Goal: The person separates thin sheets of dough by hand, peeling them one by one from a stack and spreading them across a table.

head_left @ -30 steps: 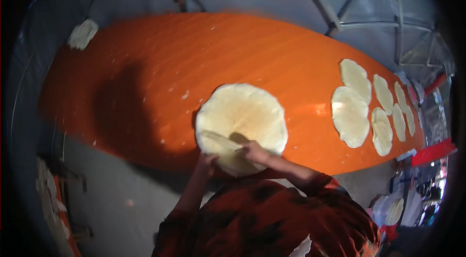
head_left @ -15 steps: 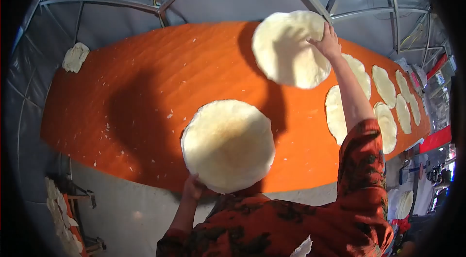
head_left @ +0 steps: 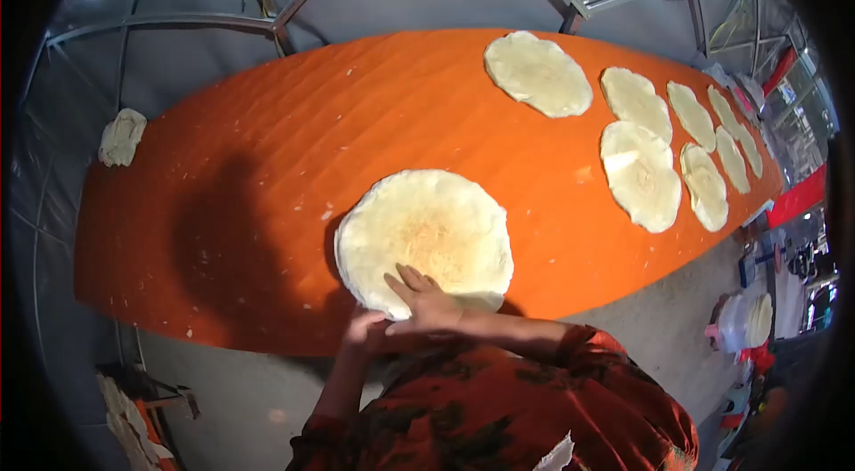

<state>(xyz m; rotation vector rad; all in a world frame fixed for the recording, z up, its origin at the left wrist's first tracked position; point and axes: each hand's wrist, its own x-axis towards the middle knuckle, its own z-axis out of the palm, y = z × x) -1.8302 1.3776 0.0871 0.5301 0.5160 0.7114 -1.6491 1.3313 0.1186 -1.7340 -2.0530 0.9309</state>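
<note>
In front of me a large, round, pale flatbread lies at the near side of the orange-covered table, with layered edges like a stack. My left hand is closed on its near-left rim; part of those fingers is hidden. My right hand rests on the top near the front edge, fingers spread over the surface. Farther off, a single flatbread lies flat near the table's back edge, apart from both hands.
Several flatbreads, among them a nearer one, are spread over the right end of the orange table. A crumpled pale cloth-like bundle sits at the far left corner. Metal frame bars and grey sheeting stand behind.
My right hand has let go of a flatbread, now flat at the table's back, and has come back to the near flatbread. My left hand stays at its rim.
</note>
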